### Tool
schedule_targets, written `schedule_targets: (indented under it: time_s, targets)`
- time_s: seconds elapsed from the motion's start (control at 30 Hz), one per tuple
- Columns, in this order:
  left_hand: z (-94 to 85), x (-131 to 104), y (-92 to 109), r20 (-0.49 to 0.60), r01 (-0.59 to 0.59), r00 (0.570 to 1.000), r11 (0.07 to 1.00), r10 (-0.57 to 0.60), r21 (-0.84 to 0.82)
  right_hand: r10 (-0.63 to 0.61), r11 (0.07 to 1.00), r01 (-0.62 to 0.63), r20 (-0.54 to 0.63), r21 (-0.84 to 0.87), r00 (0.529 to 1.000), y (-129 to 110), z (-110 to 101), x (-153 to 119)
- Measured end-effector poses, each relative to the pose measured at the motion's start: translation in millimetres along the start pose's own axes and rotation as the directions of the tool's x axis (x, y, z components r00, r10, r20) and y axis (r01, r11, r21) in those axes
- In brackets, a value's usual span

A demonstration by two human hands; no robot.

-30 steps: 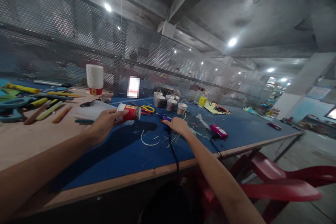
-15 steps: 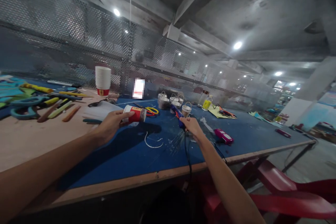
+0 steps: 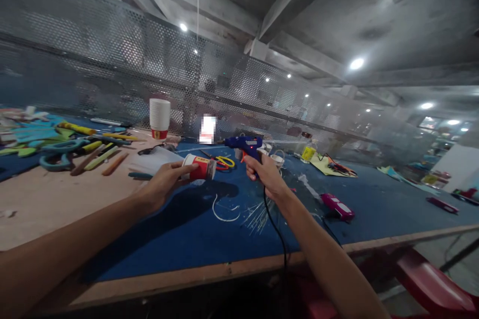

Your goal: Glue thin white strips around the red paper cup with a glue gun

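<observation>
My left hand [image 3: 170, 182] grips a red and white paper cup [image 3: 200, 168], which lies on its side in the air with one end toward the right. In my right hand [image 3: 266, 174] is a blue glue gun [image 3: 245, 143], held by its handle with the nozzle pointing left. Its black cord hangs down over the table's front edge. Behind the cup lie scissors with red and yellow handles [image 3: 225, 162]. Small white cups with handles [image 3: 277, 158] stand partly hidden behind my right hand. Curved white strips [image 3: 224, 217] rest on the blue table below.
A stack of paper cups [image 3: 159, 115] stands at the back left. Teal scissors [image 3: 58, 160], markers and clay-coloured sticks lie at the left. A magenta glue gun [image 3: 337, 207], a yellow-labelled bottle [image 3: 309, 152] and yellow paper [image 3: 329, 165] are at the right. Perforated panels [image 3: 130, 60] rise behind.
My right hand has raised the blue glue gun off the table area and turned it level, nozzle leftward. The cup stays in my left hand. The view has shifted slightly.
</observation>
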State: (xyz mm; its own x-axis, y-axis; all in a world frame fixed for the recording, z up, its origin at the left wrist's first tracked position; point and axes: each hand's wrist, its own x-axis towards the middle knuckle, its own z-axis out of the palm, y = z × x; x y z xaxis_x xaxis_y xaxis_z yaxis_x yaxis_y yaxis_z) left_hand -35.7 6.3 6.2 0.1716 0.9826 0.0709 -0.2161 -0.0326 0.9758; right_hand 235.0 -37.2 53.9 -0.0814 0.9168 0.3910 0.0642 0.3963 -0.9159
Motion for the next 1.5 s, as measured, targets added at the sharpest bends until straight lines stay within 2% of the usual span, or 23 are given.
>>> schedule_targets:
  time_s: [0.1,0.27,0.43,0.57,0.87,1.07,1.27,1.5]
  targets:
    - [-0.9,0.2,-0.7,0.005,-0.009,1.000,1.000,0.009,0.009,-0.016,0.986,0.016,0.003,-0.168,1.000,8.2,5.2,-1.3]
    - [-0.6,-1.6,-1.1,0.010,-0.030,1.000,0.999,0.030,0.018,0.016,0.948,-0.014,0.003,-0.319,1.000,18.8,3.1,-10.9]
    - [-0.1,-3.5,-0.8,0.044,-0.010,0.999,1.000,0.010,0.002,-0.098,0.870,0.080,-0.012,-0.487,0.995,21.9,0.2,-12.4]
    - [0.3,-4.9,0.8,0.023,-0.018,1.000,0.999,0.018,0.028,-0.179,0.826,0.131,-0.034,-0.548,0.983,24.5,0.3,-11.6]
    - [-2.7,-1.9,-2.1,0.050,-0.033,0.998,0.998,0.030,0.062,-0.160,0.831,0.107,-0.050,-0.546,0.986,24.1,2.0,-13.3]
    - [-1.8,-3.0,-1.5,0.054,-0.037,0.998,0.996,0.033,0.077,-0.201,0.808,0.136,-0.052,-0.574,0.978,24.8,2.2,-13.1]
    - [0.2,-5.8,-1.5,0.046,-0.068,0.997,0.988,0.062,0.136,-0.176,0.792,0.094,-0.078,-0.604,0.981,24.2,1.1,-11.7]
    - [1.4,-7.0,0.7,0.041,-0.055,0.998,0.994,0.051,0.099,-0.153,0.837,0.084,-0.084,-0.540,0.985,24.0,-0.8,-11.6]
